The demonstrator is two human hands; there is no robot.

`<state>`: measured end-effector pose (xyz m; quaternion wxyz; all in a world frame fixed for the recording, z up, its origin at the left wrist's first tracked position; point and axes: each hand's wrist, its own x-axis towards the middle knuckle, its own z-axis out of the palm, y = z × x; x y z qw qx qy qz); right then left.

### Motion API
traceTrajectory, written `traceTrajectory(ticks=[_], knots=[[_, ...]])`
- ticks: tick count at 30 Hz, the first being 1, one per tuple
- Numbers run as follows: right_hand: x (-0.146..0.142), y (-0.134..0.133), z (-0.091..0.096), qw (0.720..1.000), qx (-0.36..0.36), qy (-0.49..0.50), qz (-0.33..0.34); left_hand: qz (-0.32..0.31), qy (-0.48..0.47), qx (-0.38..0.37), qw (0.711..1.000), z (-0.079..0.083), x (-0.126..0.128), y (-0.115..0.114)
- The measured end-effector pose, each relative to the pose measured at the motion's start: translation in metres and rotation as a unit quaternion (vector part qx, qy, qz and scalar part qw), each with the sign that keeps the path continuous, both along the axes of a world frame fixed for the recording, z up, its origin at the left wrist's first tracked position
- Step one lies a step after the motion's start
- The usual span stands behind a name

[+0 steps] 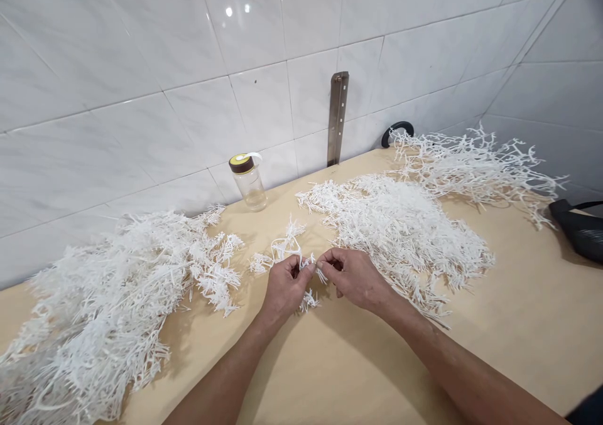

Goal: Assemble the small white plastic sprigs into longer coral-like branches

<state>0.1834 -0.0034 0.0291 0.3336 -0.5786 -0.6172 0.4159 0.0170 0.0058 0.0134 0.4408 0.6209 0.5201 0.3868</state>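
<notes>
At the middle of the table, my left hand [285,287] pinches a white branched plastic stem [285,248] between thumb and fingers. Tufted tips of the stem stick out beyond and below that hand. My right hand [357,277], just beside it, has thumb and forefinger closed at a small white tuft [321,274] by the left fingertips. The exact point of its grip is partly hidden by the fingers. To the left lies a large heap of tufted white stems [136,280]. Close beyond my right hand is a dense pile of short white sprigs [400,224].
Barer white branches [475,164] lie at the back right, near a black curved object [398,131]. A clear bottle with a dark lid [249,183] stands by the tiled wall [188,130]. A metal bracket [337,117] is upright there. A black item [577,227] sits at the right edge.
</notes>
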Motion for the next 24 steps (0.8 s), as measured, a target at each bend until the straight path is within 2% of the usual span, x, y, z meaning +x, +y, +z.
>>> traceTrajectory(ticks=[4, 8, 13, 15, 18, 22, 24], knots=[[-0.001, -0.001, -0.001, 0.996, 0.064, -0.062, 0.01, -0.004, 0.042, 0.013, 0.999, -0.001, -0.001, -0.001], [-0.005, -0.004, -0.005, 0.971, 0.171, -0.165, 0.029, -0.021, 0.102, 0.013, 0.995, 0.002, -0.002, 0.001], [-0.012, -0.004, -0.013, 0.943, 0.204, -0.261, 0.04, -0.018, 0.165, 0.013, 0.986, 0.007, 0.001, 0.003], [-0.008, 0.0, -0.016, 0.934, 0.216, -0.283, 0.015, -0.018, 0.17, 0.009, 0.985, 0.006, 0.001, 0.002], [0.009, 0.008, -0.018, 0.925, 0.232, -0.295, -0.061, -0.014, 0.141, -0.007, 0.99, 0.002, -0.001, 0.0], [0.035, 0.017, -0.014, 0.913, 0.252, -0.277, -0.161, 0.012, 0.029, -0.031, 0.999, -0.004, -0.003, 0.002], [0.036, 0.016, -0.009, 0.914, 0.259, -0.257, -0.18, 0.021, -0.014, -0.029, 0.999, -0.005, -0.004, 0.003]])
